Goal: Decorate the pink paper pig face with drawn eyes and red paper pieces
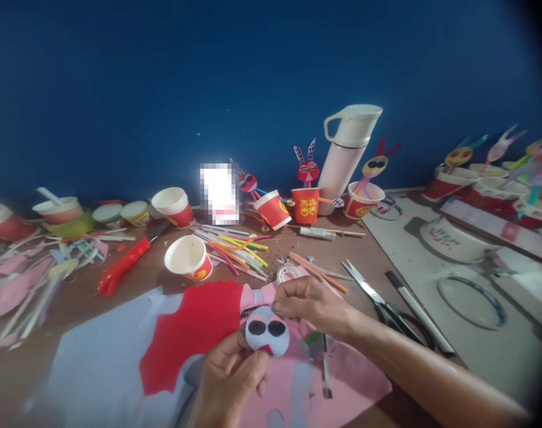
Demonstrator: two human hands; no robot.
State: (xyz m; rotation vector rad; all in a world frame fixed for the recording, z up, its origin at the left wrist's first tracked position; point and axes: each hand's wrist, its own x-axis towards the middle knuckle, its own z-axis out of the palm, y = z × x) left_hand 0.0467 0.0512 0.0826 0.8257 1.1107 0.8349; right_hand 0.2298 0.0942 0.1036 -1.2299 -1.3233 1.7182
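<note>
My left hand [235, 371] grips a round pale-blue paper face [268, 340] by its lower left edge, thumb in front. The face has two black oval eyes, pink strips above them and a red mouth at the bottom. My right hand [309, 300] pinches at its upper right edge; whether a small piece is between those fingertips is hidden. Under both hands lie cut sheets of pink paper [355, 374], red paper [185, 339] and pale-blue paper [105, 351]. A slim craft knife or pen [326, 368] rests on the pink sheet.
Black-handled scissors [382, 303] and a black-and-white marker [417, 312] lie right of my right arm. Ahead are an open paper cup [188, 258], coloured sticks [239, 249], a red-handled tool [124, 266] and a tall thermos [348, 154]. Several cup figures [306, 202] line the blue wall.
</note>
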